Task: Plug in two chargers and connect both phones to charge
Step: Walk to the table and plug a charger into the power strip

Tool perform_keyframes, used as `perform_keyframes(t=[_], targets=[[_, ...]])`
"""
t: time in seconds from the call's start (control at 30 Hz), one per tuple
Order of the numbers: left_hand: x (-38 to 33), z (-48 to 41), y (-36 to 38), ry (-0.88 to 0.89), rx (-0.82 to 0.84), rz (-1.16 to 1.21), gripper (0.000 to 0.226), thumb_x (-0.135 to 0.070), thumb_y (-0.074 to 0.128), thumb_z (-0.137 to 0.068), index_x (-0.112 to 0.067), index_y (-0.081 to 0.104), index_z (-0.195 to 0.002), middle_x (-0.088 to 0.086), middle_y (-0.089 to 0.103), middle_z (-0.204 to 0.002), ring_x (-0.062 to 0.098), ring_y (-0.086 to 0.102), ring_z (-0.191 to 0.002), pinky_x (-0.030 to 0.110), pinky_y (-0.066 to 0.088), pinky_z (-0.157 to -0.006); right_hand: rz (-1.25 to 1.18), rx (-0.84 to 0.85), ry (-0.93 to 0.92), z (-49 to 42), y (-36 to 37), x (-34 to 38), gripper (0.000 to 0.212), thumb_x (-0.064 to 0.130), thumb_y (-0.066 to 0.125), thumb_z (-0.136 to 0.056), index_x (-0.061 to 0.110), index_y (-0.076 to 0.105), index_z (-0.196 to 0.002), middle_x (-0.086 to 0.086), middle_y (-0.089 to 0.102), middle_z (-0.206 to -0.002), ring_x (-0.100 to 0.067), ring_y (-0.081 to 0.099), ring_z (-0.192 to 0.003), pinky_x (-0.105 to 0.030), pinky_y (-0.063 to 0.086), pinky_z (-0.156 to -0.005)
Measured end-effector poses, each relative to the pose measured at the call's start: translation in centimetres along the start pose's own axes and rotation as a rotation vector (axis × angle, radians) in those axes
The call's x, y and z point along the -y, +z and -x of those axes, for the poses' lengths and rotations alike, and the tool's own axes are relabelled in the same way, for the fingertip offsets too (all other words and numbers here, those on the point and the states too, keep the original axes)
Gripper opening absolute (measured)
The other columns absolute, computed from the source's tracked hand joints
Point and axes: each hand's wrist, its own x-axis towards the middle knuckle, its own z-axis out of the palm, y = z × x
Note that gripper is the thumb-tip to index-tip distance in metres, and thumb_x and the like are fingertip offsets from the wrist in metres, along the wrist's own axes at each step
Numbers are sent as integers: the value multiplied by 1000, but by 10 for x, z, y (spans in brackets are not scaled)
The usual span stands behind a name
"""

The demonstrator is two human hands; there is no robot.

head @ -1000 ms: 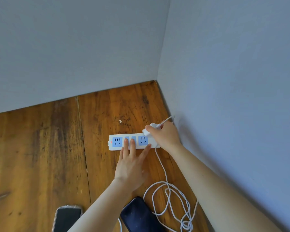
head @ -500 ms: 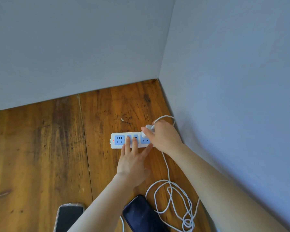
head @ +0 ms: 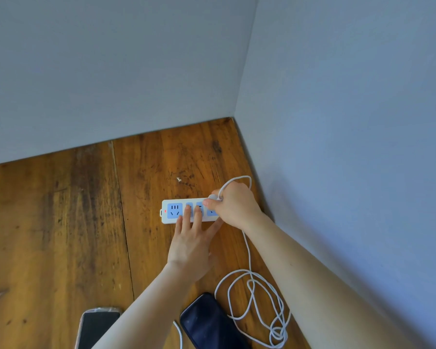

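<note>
White power strip (head: 170, 212): 1; phones: 2 (head: 97, 327) (head: 209, 323); hands: 2 (head: 190, 245) (head: 233, 206).

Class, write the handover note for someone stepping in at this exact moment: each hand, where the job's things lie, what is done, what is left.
Left hand: flat, fingers pressing the power strip down on the wooden floor.
Right hand: grip closed on a white charger at the strip's right end socket; whether it is fully seated is hidden.
White cable: runs from the charger into a loose coil beside the dark phone.
Second phone: lies to the left, near the bottom edge.
Done: nothing confirmed.
Left: seat this charger, plug in the second, connect both phones.
</note>
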Motion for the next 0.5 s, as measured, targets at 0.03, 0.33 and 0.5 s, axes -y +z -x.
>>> perform_keyframes(t=[0.03,0.33,0.5], targets=[[0,0,0,0,-6,3,83,-47,52,-89,-41,-6,-148,14,-4,-161,42,-13,-144,53,1,-115,1,11,9,-1,-3,2,42,47,57,-88,13,66,-112,-7,69,-94,-18,68,-76,-24,57,-65],[1,0,2,16,-2,6,73,-44,47,-90,-41,3,-149,15,-9,-160,42,-15,-143,52,-1,-116,51,-14,53,-3,6,13,37,42,63,-86,8,61,-102,-9,68,-96,-22,66,-80,-27,54,-67],[1,-1,4,6,10,8,77,-48,50,-89,-42,2,-149,13,-9,-160,41,-17,-143,52,0,-115,-51,-18,81,2,9,7,39,44,63,-86,10,61,-106,-9,67,-101,-23,66,-85,-28,56,-72]])
